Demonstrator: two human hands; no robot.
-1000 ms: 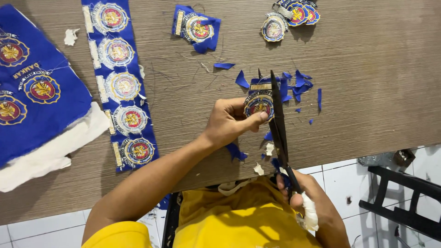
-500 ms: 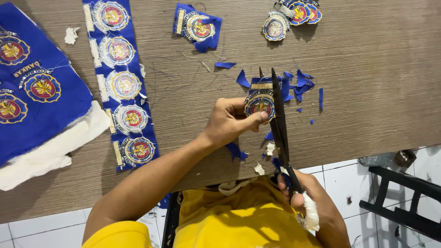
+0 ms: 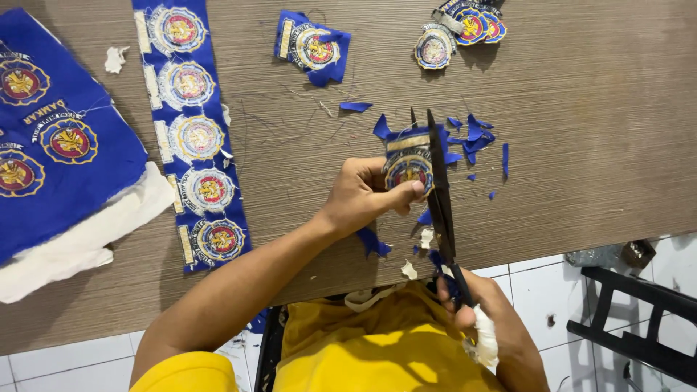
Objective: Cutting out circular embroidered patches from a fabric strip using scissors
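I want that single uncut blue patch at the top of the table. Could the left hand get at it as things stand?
Probably yes: bare table lies between the left hand and the uncut patch, but its fingers hold the badge against the scissors.

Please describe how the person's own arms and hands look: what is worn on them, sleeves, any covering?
Both forearms are bare. The left arm ends in a short yellow sleeve at the shoulder. The left hand wears no glove, and no ring shows. The right hand has a white wrapping, like cloth or bandage, around one finger.
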